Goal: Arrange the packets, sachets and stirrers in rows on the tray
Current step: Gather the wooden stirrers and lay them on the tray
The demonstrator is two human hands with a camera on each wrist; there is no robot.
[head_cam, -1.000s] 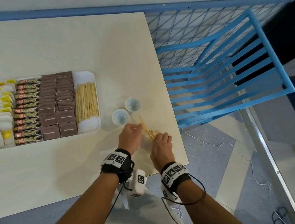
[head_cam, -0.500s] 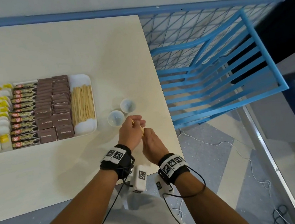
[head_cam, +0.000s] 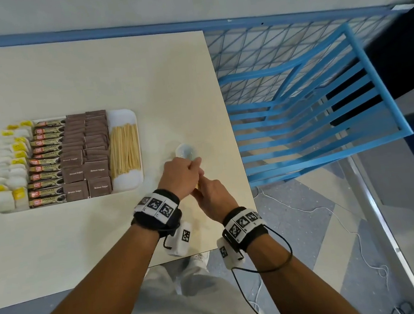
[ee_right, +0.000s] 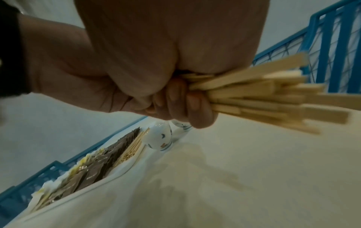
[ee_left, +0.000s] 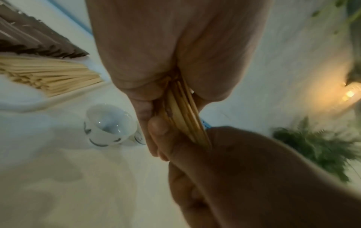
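stirrers [ee_right: 259, 98] half-hidden inside hands [head_cam: 193, 182]

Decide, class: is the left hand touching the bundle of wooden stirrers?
Touching. The left wrist view shows the left hand curled round the bundle of stirrers, which runs straight out of its grip.
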